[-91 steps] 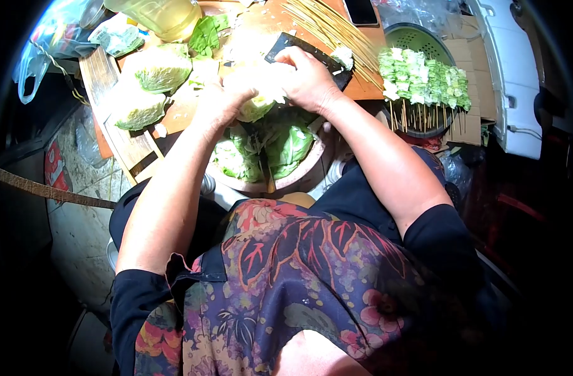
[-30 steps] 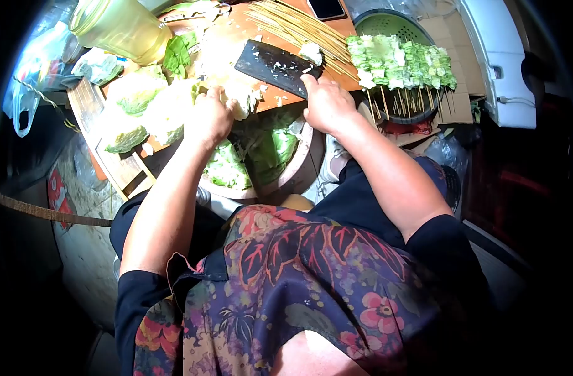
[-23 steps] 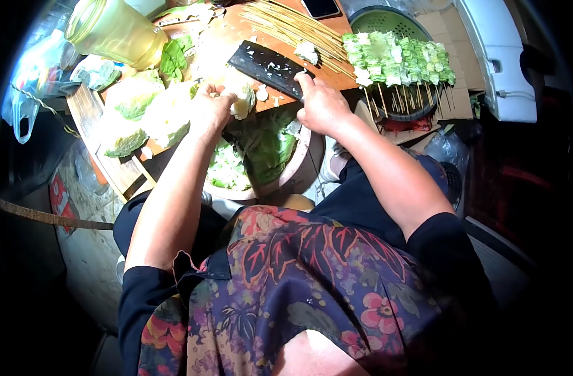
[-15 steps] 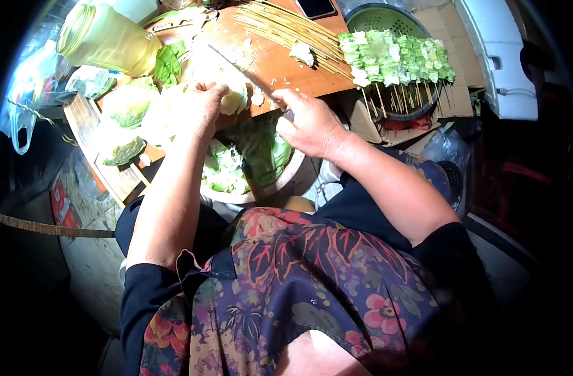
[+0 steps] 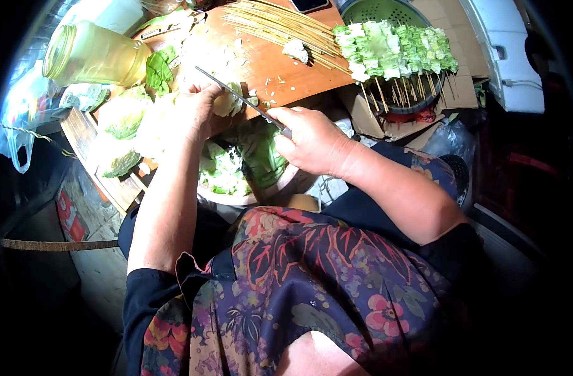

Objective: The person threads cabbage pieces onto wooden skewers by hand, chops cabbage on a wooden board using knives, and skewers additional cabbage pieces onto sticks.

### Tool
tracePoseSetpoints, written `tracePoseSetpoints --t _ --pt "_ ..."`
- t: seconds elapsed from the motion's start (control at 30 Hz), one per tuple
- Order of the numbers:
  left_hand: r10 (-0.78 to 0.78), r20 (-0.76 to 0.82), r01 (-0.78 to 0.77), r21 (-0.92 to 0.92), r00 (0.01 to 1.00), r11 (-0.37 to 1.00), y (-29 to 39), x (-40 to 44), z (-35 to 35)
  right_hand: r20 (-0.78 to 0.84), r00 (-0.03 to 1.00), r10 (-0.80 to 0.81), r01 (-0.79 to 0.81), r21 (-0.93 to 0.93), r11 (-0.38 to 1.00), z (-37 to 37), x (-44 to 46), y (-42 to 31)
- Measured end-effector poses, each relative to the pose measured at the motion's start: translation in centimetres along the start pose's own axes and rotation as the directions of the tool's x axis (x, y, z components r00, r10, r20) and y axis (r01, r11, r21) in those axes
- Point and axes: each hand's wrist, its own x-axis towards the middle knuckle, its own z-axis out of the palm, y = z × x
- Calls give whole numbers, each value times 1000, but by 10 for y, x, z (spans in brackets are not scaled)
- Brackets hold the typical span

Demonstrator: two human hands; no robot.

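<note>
Within the right grip (image 5: 308,141), clenched round one end, a knife (image 5: 242,99) slants across toward the left grip (image 5: 198,103), which curls at a pale cabbage piece (image 5: 229,105), though glare hides whether it clasps it. Just bodyward of both grips, a basin (image 5: 286,180) holds leaves (image 5: 227,172); beyond them, skewers (image 5: 274,25) lie on the worktop (image 5: 302,81).
</note>
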Motion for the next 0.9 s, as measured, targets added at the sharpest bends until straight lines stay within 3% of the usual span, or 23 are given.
tracePoseSetpoints --t 0.1,0.33,0.47,0.53,0.63,0.7,0.77,0.83,0.9 --pt "34 27 -34 27 999 999 -12 16 -6 72 997 32 -36 60 998 -8 3 -2" --pt "24 42 -23 -18 999 1000 -6 9 -4 112 994 11 -6 -46 999 -14 11 -6" --pt "27 32 -29 52 999 998 -2 6 -4 70 996 -50 54 -50 997 -9 22 3" --pt "-11 29 10 37 1000 999 -3 8 -5 168 983 76 -66 -64 996 -15 26 -5" --pt "37 29 -39 88 999 995 -11 17 -9 140 982 130 -114 -113 987 2 39 2" --pt "6 23 -7 57 1000 998 -11 14 -8 109 988 110 -101 -87 991 11 36 9" --pt "0 41 -3 84 999 996 -15 17 -13 -60 992 -108 99 -133 986 25 36 23" --pt "-9 57 3 109 998 994 -8 4 -12 20 999 -46 48 -152 987 23 36 23" --pt "90 38 -97 487 995 868 1 -14 -13 5 999 -52 52 -148 988 25 34 24"
